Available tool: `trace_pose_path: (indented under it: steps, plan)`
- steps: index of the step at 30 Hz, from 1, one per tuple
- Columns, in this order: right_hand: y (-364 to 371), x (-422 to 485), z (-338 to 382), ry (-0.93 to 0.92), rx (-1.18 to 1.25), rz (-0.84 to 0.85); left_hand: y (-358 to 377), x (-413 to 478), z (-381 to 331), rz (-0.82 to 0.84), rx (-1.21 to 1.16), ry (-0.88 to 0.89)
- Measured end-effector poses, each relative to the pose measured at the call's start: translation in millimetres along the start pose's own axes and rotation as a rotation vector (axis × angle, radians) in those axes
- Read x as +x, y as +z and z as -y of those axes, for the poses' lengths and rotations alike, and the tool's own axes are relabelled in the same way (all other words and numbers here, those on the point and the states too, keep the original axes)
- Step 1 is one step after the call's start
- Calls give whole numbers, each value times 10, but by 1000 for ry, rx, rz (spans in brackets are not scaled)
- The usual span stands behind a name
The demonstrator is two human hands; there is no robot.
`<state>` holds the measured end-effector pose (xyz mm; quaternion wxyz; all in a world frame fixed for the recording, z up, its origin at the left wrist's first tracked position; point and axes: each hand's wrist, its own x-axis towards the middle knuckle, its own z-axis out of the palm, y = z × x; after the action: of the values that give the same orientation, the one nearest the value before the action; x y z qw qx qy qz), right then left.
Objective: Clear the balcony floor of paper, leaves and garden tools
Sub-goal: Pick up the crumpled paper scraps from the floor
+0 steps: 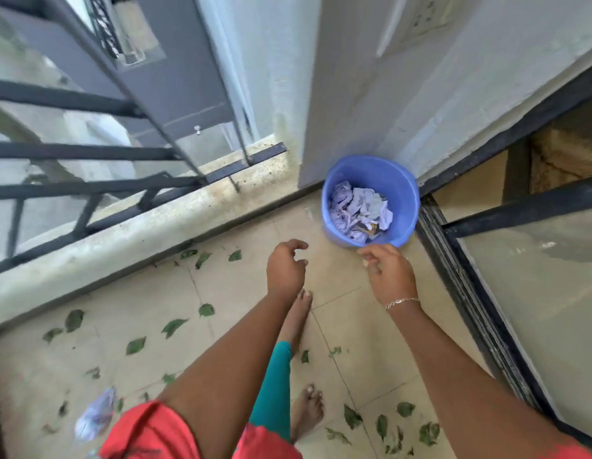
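A blue plastic bucket (pixel 400 190) stands in the balcony corner with crumpled white paper (pixel 360 208) inside it. My left hand (pixel 286 268) hovers just short of the bucket with loosely curled fingers and holds nothing. My right hand (pixel 389 274) is near the bucket's front rim, fingers relaxed and empty. Green leaves (pixel 135 345) lie scattered over the beige floor tiles, with more leaves (pixel 352 417) near my bare feet. One crumpled paper piece (pixel 95 415) lies on the floor at lower left.
A black metal railing (pixel 89 150) on a concrete ledge (pixel 148 233) borders the left side. A black-framed sliding glass door (pixel 519 293) with its floor track runs along the right. A white wall corner (pixel 337 94) rises behind the bucket.
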<state>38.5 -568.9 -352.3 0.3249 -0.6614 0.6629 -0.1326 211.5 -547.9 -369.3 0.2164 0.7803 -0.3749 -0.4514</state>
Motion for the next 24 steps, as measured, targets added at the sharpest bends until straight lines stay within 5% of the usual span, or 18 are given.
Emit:
trace_pose_path:
  steps: [14,24]
  plan:
    - [1890,-1763,1268,-97,-46,380,-1571,-1294,2581,-284,-195,-354]
    - [3519,-2865,2506,-184,-204,585,-3225,-2085,4700,-340,-162,-493]
